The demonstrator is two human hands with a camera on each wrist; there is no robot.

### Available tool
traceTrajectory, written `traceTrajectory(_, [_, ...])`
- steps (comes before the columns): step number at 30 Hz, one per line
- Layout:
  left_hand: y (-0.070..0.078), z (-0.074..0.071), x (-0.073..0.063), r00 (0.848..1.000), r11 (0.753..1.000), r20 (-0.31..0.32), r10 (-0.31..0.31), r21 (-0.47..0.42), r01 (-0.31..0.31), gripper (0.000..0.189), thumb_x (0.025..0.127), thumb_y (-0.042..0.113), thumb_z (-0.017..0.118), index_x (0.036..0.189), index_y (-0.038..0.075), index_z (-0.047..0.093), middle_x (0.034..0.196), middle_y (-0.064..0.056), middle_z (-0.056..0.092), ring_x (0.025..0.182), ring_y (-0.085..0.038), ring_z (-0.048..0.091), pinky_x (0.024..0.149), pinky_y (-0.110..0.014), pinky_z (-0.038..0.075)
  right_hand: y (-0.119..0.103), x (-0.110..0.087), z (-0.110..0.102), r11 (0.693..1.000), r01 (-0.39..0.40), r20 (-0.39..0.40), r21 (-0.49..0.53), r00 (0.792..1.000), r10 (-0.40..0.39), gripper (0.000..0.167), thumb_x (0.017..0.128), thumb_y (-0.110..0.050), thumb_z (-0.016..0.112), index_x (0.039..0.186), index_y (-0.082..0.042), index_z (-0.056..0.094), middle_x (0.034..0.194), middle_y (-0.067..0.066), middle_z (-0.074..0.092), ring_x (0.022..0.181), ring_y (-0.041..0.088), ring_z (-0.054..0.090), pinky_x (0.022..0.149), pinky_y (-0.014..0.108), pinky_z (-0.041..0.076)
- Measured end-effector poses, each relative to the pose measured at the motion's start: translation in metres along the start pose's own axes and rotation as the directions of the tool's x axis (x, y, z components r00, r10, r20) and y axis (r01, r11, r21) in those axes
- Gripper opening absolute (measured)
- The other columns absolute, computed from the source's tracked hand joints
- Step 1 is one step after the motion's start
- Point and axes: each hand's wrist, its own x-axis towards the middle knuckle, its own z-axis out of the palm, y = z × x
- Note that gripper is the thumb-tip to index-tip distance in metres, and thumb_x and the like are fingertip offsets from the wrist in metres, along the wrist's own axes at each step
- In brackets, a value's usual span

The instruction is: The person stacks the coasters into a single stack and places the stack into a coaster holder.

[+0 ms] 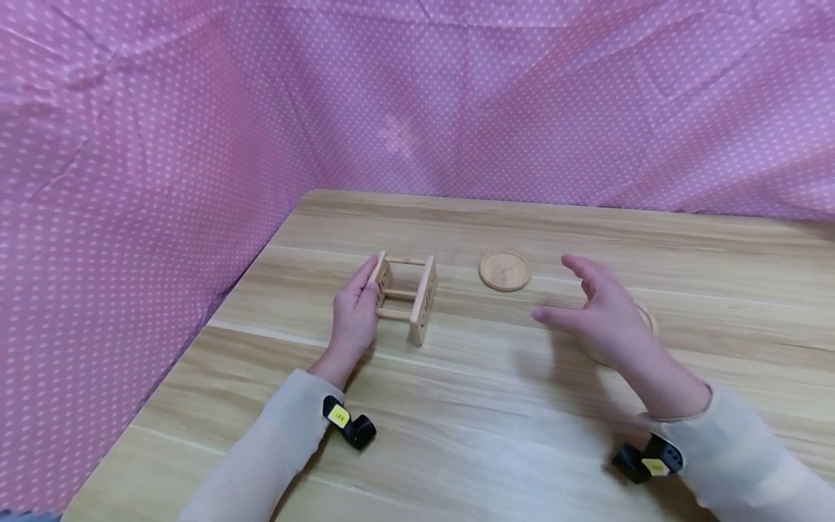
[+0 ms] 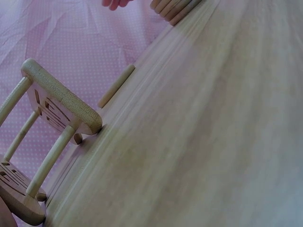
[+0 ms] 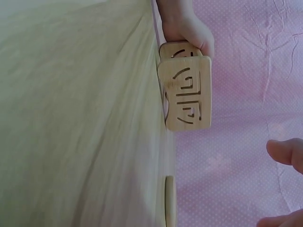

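My left hand [image 1: 355, 312] grips the near-left side panel of a wooden coaster holder [image 1: 424, 299], which stands on the table. Two panels with cut-out line patterns, joined by round rods, make up the holder; in the right wrist view its patterned panel [image 3: 187, 94] faces the camera. To its right, a round wooden coaster [image 1: 504, 271] with a faint engraving lies flat. My right hand [image 1: 609, 315] hovers with thumb and fingers spread, nothing between them. Beneath it, mostly hidden in the head view, is a stack of coasters [image 2: 176, 9], seen in the left wrist view.
The wood-grain table [image 1: 450, 428] has a rounded far-left corner. Pink polka-dot cloth [image 1: 457, 109] hangs behind it and along its left side. A small black camera sits on each wrist, over pale sleeves.
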Motion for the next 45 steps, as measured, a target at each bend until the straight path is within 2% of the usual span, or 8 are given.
traceTrajectory(10, [-0.002,0.001,-0.001,1.0,1.0,0.005,-0.019,-0.004,0.019,0.043,0.096,0.008,0.038,0.139,0.009,0.042,0.144,-0.004,0.04,0.134,-0.017,0.034,0.113,-0.03,0.027,-0.004,0.013,0.023,0.99,-0.085,0.012,0.116,0.996,0.084,0.096,0.075,-0.022,0.076,0.148,-0.006,0.015,0.152,0.021,0.013,0.135,0.045,0.018,0.111,0.054,0.023])
traceTrajectory(14, [-0.002,0.001,-0.002,1.0,1.0,0.001,-0.027,-0.006,0.027,0.043,0.096,0.008,0.038,0.139,0.009,0.042,0.144,-0.004,0.04,0.134,-0.017,0.035,0.112,-0.03,0.028,-0.005,0.022,0.033,0.987,-0.105,-0.011,0.126,0.994,0.107,0.095,0.075,-0.02,0.074,0.148,-0.005,0.016,0.151,0.021,0.015,0.135,0.043,0.019,0.111,0.052,0.024])
traceTrajectory(20, [-0.001,0.0,-0.003,1.0,1.0,-0.002,-0.023,-0.004,0.023,0.043,0.096,0.006,0.037,0.139,0.008,0.042,0.144,-0.004,0.04,0.133,-0.019,0.036,0.111,-0.032,0.029,-0.006,0.041,0.049,0.985,-0.117,-0.053,0.124,0.991,0.125,0.093,0.076,-0.019,0.073,0.147,0.0,0.016,0.151,0.021,0.016,0.138,0.036,0.017,0.115,0.048,0.017])
traceTrajectory(24, [-0.001,0.0,-0.003,0.999,0.999,-0.007,-0.032,-0.011,0.032,0.043,0.096,0.007,0.038,0.138,0.009,0.043,0.143,-0.004,0.041,0.133,-0.018,0.036,0.112,-0.031,0.029,-0.006,0.052,0.056,0.979,-0.15,-0.063,0.135,0.985,0.16,0.092,0.076,-0.02,0.072,0.147,-0.002,0.016,0.152,0.019,0.016,0.139,0.034,0.016,0.116,0.045,0.016])
traceTrajectory(31, [-0.001,0.0,-0.001,1.0,0.999,-0.007,-0.029,-0.015,0.029,0.043,0.096,0.007,0.039,0.139,0.009,0.043,0.143,-0.005,0.041,0.133,-0.019,0.036,0.111,-0.032,0.029,-0.004,0.067,0.062,0.967,-0.198,-0.084,0.158,0.973,0.213,0.092,0.076,-0.02,0.072,0.148,-0.006,0.016,0.152,0.016,0.016,0.138,0.032,0.019,0.115,0.043,0.019])
traceTrajectory(37, [-0.002,0.0,0.0,1.0,1.0,-0.006,-0.016,-0.006,0.016,0.043,0.095,0.007,0.039,0.138,0.009,0.043,0.143,-0.006,0.041,0.133,-0.019,0.036,0.112,-0.032,0.028,0.0,0.078,0.066,0.942,-0.217,-0.115,0.256,0.961,0.252,0.093,0.074,-0.011,0.072,0.148,-0.006,0.016,0.152,0.015,0.016,0.136,0.03,0.027,0.112,0.037,0.027])
traceTrajectory(45, [-0.002,0.002,0.0,1.0,1.0,-0.01,-0.013,-0.002,0.013,0.043,0.095,0.008,0.039,0.138,0.009,0.044,0.143,-0.005,0.041,0.133,-0.018,0.035,0.113,-0.031,0.027,0.008,0.089,0.07,0.919,-0.241,-0.113,0.313,0.951,0.288,0.093,0.073,-0.003,0.071,0.148,-0.007,0.015,0.152,0.014,0.02,0.137,0.027,0.026,0.111,0.033,0.031])
